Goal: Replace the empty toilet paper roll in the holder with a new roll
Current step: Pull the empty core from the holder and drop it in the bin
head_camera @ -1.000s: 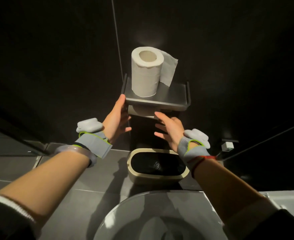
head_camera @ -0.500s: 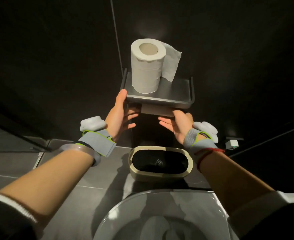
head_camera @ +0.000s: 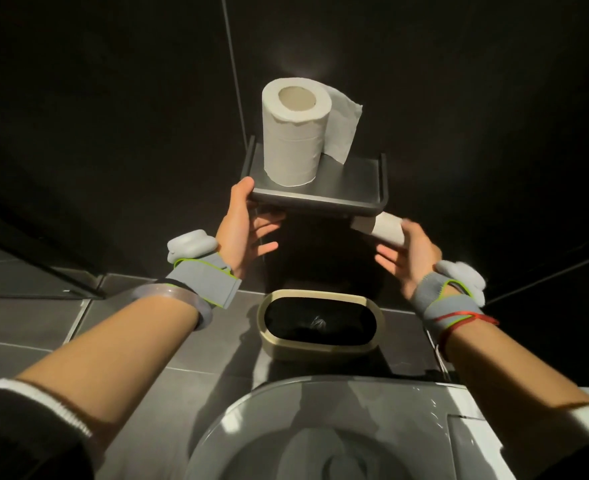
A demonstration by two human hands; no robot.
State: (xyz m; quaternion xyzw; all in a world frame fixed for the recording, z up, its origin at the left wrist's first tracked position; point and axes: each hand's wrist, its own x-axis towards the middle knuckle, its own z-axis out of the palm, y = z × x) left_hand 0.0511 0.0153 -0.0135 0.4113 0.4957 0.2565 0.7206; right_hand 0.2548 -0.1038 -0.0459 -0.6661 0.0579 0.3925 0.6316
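Note:
A full white toilet paper roll [head_camera: 295,129] stands upright on the metal shelf of the wall holder [head_camera: 352,188], a loose sheet trailing to its right. My left hand [head_camera: 243,225] grips the shelf's front left corner, thumb on top and fingers underneath. My right hand [head_camera: 407,251] holds the nearly bare old roll [head_camera: 385,228] by its right end, out past the holder's lower right corner. The bar under the shelf is hidden in shadow.
A beige waste bin [head_camera: 321,348] with a black liner sits on the grey tiled floor [head_camera: 43,327] directly under the holder. The white toilet bowl [head_camera: 321,427] fills the bottom of the view. The dark wall [head_camera: 113,116] is close behind.
My right hand has slid the old roll out from under the shelf toward the right. My left hand has stayed on the shelf's left corner.

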